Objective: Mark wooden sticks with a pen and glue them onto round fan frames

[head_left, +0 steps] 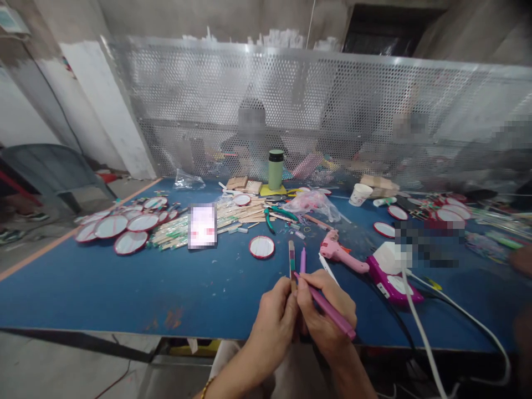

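Near the table's front edge my left hand [276, 310] pinches a flat wooden craft stick [291, 254], held roughly upright and marked with coloured bands, one of them green. A pinkish-purple marker [332, 314] is gripped in my right hand [326, 305], its tip against or very near the stick. Just beyond my fingers is a second, lighter purple marker [303, 259]; whether it touches my hand I cannot tell. To the right lie a slim white pen [327, 267] and a pink glue gun [341, 252]. A round white disc with a red rim [261, 247] lies ahead, left of the stick.
Red-rimmed discs [111, 226] and a lit phone [202, 226] lie left, beside piled sticks [172, 230]. Green-handled pliers [274, 216], a green bottle [275, 170] and a paper cup [360, 194] stand or lie farther back. Cables [428, 343] run from a purple power strip [390, 282] at right.
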Demonstrator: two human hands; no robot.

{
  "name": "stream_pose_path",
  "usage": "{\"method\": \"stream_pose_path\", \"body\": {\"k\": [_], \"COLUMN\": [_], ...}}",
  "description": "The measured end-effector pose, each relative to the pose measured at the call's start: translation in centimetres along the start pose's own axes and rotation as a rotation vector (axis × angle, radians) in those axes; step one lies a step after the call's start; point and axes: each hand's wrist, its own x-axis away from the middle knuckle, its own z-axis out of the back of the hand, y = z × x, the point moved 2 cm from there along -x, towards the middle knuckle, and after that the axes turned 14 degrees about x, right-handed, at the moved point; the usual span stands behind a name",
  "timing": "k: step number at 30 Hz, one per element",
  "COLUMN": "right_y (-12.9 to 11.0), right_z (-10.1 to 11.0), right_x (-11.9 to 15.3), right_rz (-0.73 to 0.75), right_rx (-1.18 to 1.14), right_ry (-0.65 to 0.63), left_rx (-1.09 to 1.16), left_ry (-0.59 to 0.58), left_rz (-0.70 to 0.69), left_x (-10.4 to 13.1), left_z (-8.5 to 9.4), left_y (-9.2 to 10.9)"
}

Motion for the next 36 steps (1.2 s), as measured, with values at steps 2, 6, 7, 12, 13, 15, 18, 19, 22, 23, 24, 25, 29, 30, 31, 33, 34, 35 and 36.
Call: {"method": "stream_pose_path", "body": {"k": [2, 6, 7, 12, 13, 15, 18, 19, 22, 23, 24, 25, 29, 30, 31, 33, 34, 35, 36], "right_y": [0.05, 0.06, 0.06, 0.14, 0.12, 0.01, -0.13, -0.13, -0.03, 0.01, 0.03, 0.03, -0.08, -0.08, -0.06, 0.00, 0.02, 0.02, 0.00], "right_z": [0.04, 0.01, -0.01, 0.14, 0.19, 0.24, 0.20, 0.18, 0.21, 0.24, 0.25, 0.24, 0.14, 0.14, 0.16, 0.24, 0.28, 0.29, 0.29], "right_x": [0.04, 0.16, 0.18, 0.14, 0.11, 0.05, 0.01, 0.01, 0.06, 0.08, 0.10, 0.12, 0.23, 0.26, 0.29, 0.35, 0.37, 0.39, 0.40], "right_rz": [-0.019, -0.007, 0.000, -0.024, -0.025, -0.010, 0.011, 0.011, -0.011, -0.018, -0.021, -0.020, 0.027, 0.030, 0.024, 0.000, -0.010, -0.012, -0.005], "right_rx": [0.014, 0.016, 0.014, 0.023, 0.020, 0.007, -0.005, -0.005, 0.011, 0.016, 0.016, 0.013, -0.001, 0.003, 0.009, 0.023, 0.027, 0.026, 0.021], "right_ry": [0.025, 0.004, -0.007, 0.030, 0.034, 0.015, -0.035, -0.043, -0.011, 0.006, 0.015, 0.012, -0.030, -0.027, -0.019, 0.002, 0.007, 0.004, -0.005], "left_rx": [0.011, 0.010, 0.008, 0.006, 0.001, -0.017, -0.053, -0.054, -0.024, -0.013, -0.009, -0.010, -0.038, -0.039, -0.034, -0.017, -0.010, -0.009, -0.013], "left_ry": [-0.012, -0.006, -0.002, -0.012, -0.013, -0.009, 0.017, 0.021, -0.001, -0.010, -0.016, -0.017, 0.018, 0.022, 0.019, -0.001, -0.010, -0.014, -0.011], "left_rz": [0.013, 0.000, -0.007, 0.011, 0.014, 0.006, -0.025, -0.025, 0.010, 0.020, 0.023, 0.020, -0.019, -0.020, -0.015, 0.004, 0.010, 0.010, 0.004], "left_x": [0.02, 0.02, 0.02, 0.10, 0.12, 0.12, 0.07, 0.05, 0.05, 0.06, 0.06, 0.06, -0.07, -0.12, -0.15, -0.18, -0.17, -0.16, -0.14], "left_z": [0.01, 0.00, -0.01, -0.03, 0.00, 0.07, 0.20, 0.21, 0.09, 0.04, 0.02, 0.01, 0.19, 0.23, 0.24, 0.20, 0.19, 0.19, 0.21], "left_y": [-0.11, -0.11, -0.08, -0.02, -0.02, -0.01, 0.02, 0.01, -0.06, -0.08, -0.08, -0.08, -0.10, -0.12, -0.14, -0.17, -0.17, -0.17, -0.16]}}
